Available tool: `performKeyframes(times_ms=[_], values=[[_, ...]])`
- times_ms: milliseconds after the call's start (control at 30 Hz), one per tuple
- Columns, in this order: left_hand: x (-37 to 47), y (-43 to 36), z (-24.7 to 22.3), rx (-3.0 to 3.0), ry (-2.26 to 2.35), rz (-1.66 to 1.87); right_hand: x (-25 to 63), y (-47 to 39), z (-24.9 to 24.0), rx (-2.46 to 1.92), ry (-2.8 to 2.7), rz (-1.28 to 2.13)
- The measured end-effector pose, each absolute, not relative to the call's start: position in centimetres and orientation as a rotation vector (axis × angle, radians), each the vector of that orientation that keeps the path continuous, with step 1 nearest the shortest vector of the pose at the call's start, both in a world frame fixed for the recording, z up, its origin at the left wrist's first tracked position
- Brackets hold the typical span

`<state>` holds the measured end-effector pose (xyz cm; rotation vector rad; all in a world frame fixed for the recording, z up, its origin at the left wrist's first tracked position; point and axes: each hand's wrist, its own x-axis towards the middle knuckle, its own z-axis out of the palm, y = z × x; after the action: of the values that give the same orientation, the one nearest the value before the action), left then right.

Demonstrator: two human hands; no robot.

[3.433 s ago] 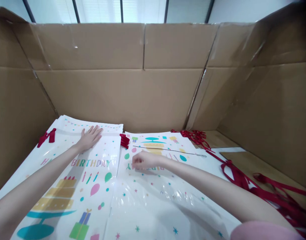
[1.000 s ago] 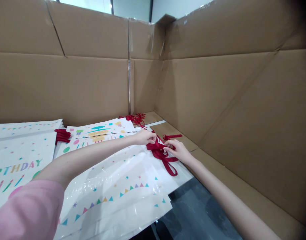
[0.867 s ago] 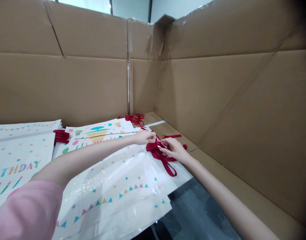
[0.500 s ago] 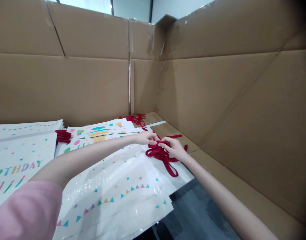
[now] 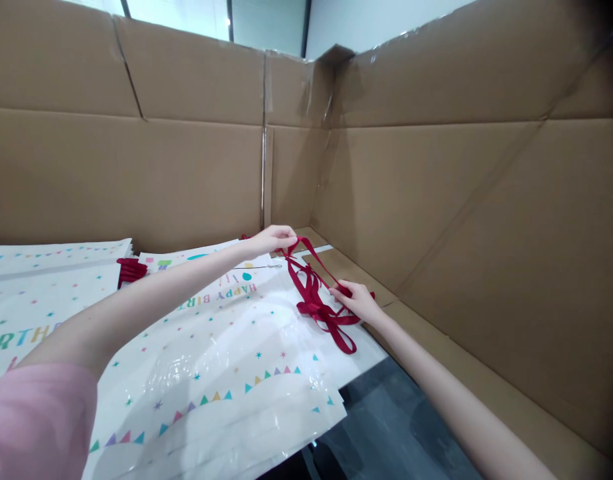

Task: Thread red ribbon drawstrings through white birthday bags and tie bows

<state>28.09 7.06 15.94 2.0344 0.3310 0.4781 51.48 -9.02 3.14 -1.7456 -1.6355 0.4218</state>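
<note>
A dark red ribbon (image 5: 313, 251) stretches between my two hands. My left hand (image 5: 276, 239) pinches it at the upper left, near the far corner of the table. Lower and to the right, my right hand (image 5: 355, 299) has its fingers closed on the same ribbon. Below them lies a loose heap of red ribbon loops (image 5: 320, 312), partly on the right edge of the printed white bags (image 5: 226, 360). A thin wire tool with a small looped end (image 5: 275, 267) rests on the bags, partly behind my left forearm.
Another stack of printed sheets or bags (image 5: 51, 287) lies on the left, with a folded red ribbon bundle (image 5: 131, 270) beside it. Tall cardboard walls (image 5: 196, 180) enclose the back and right. Dark floor (image 5: 401, 413) shows past the table's front edge.
My hands were close together over the ribbon heap. The left has moved up and away to the left, drawing ribbon taut between them; the right has shifted slightly right.
</note>
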Motion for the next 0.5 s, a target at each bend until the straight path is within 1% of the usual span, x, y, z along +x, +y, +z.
performKeyframes(times_ms=[133, 333, 500], values=[[25.1, 9.6, 18.0, 1.991, 0.357, 0.643, 52.4, -8.8, 2.4, -1.760, -1.559, 0.477], [18.8, 12.1, 20.4, 1.981, 0.454, 0.857, 53.7, -8.0, 1.3, -1.787, -1.584, 0.405], [12.8, 13.5, 21.9, 1.849, 0.615, 1.061, 54.4, -7.4, 0.9, -1.843, -1.550, 0.379]])
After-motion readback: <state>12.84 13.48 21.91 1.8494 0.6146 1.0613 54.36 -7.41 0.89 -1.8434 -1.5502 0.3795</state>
